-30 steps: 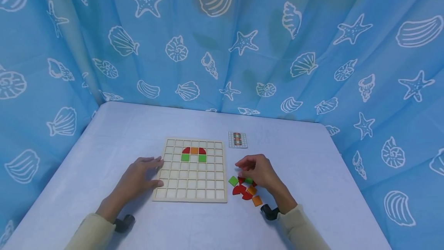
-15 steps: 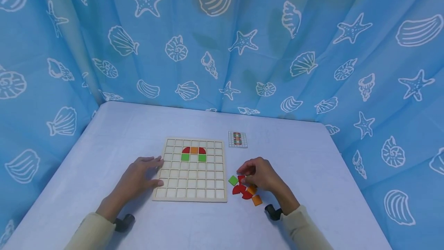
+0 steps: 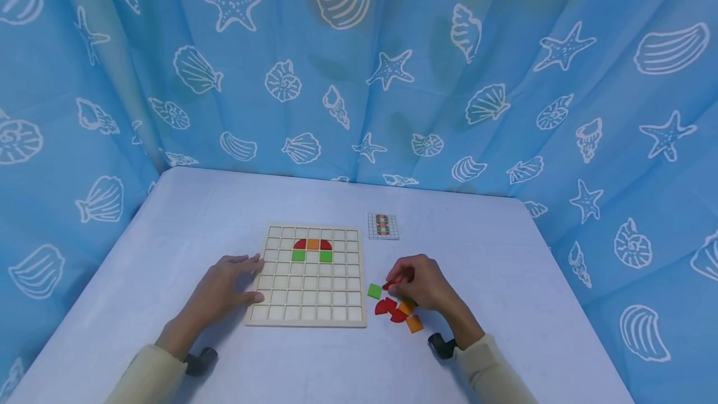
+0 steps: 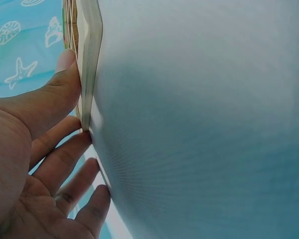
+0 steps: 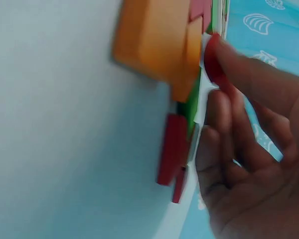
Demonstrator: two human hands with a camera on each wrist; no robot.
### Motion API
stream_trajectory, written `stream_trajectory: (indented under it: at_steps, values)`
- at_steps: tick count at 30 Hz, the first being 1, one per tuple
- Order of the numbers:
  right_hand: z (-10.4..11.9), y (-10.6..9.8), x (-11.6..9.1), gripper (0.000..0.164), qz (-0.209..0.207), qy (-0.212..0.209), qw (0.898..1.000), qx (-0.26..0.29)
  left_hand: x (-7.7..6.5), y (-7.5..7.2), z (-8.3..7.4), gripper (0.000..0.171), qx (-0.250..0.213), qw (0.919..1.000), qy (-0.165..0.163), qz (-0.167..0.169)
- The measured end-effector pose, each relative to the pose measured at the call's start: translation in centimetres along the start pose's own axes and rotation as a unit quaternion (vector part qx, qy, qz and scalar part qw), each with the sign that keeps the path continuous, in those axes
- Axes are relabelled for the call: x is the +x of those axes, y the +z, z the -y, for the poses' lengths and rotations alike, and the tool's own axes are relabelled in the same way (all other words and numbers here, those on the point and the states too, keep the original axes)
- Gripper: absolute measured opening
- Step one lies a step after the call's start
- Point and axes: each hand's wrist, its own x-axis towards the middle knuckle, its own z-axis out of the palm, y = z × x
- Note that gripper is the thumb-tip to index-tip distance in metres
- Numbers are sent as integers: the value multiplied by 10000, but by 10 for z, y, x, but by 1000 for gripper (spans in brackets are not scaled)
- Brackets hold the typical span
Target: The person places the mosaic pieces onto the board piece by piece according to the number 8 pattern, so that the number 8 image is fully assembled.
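Observation:
A wooden grid board [image 3: 310, 298] lies on the table. Near its top are red quarter-round pieces, an orange square [image 3: 313, 244] and green squares [image 3: 298, 255]. My left hand [image 3: 223, 285] rests against the board's left edge with extended fingers; the left wrist view has the thumb and fingertips touching the board's edge [image 4: 93, 45]. To the right of the board, my right hand [image 3: 423, 284] pinches a red quarter-round piece [image 5: 214, 62] between thumb and fingers, just above the loose pile. That pile holds red pieces [image 3: 381, 307], orange squares [image 3: 414, 324] and green ones [image 3: 374, 291], partly hidden under the hand.
Beyond the pile lies a small pattern card [image 3: 383, 226] printed with a coloured design on a grid. A white cloth covers the table [image 3: 460, 229]. Blue curtains [image 3: 336, 48] with shell prints hang along its back and sides.
My right hand has moved slightly down to the pile and lifted a red quarter-round piece from it. My left hand has stayed at the board's edge. The head view has shifted slightly.

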Motion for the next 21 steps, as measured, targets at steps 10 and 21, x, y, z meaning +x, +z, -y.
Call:
stream_trajectory:
  at_steps: [10,21]
  values:
    - [12,14,6,19,-725,-243,9950,642,0,0,2,77,-82,10000,10,-25]
    - [38,29,12,14,-536,-478,9938,844,0,1,2,76,-139,9999,41,-56]
